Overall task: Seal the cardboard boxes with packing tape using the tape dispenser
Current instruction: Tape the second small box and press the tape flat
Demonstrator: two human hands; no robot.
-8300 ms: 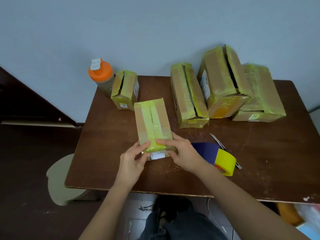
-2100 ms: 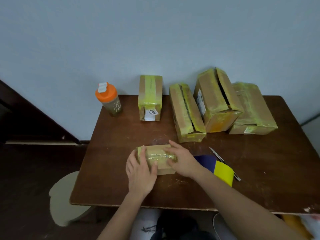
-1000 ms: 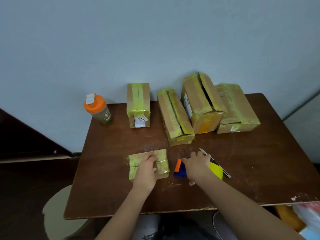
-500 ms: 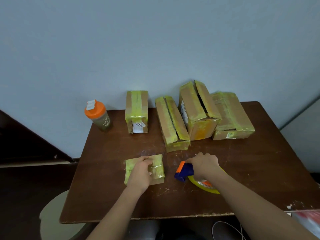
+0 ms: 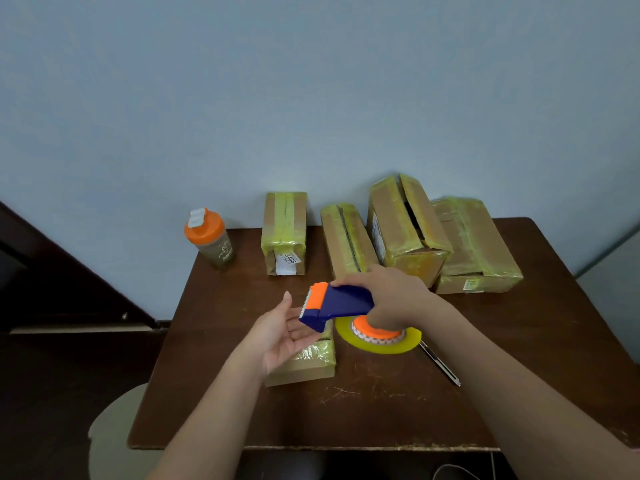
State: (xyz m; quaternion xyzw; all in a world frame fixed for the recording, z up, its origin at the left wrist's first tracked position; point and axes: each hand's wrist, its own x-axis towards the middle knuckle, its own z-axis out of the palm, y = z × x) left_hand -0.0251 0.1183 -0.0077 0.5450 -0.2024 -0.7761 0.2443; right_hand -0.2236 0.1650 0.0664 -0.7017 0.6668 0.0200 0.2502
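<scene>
Tape dispenser [image 5: 341,303] gripped in right hand [image 5: 394,294], lifted above small box [image 5: 304,362]; left hand [image 5: 282,332] open, palm up, just under the dispenser's orange blade end.

Bare table [image 5: 519,375] lies right; boxes [image 5: 408,230], perhaps touching, and bottle [image 5: 209,239] block the back.

A plain room: worn wooden table [image 5: 519,358] against bare wall [image 5: 311,98].

I see a blue-and-orange tape dispenser [image 5: 337,303] carrying a yellow tape roll [image 5: 379,342], brown cardboard boxes [image 5: 408,230] banded in yellow-green tape, an orange-lidded bottle [image 5: 209,239], and a dark brown tabletop [image 5: 519,358].
</scene>
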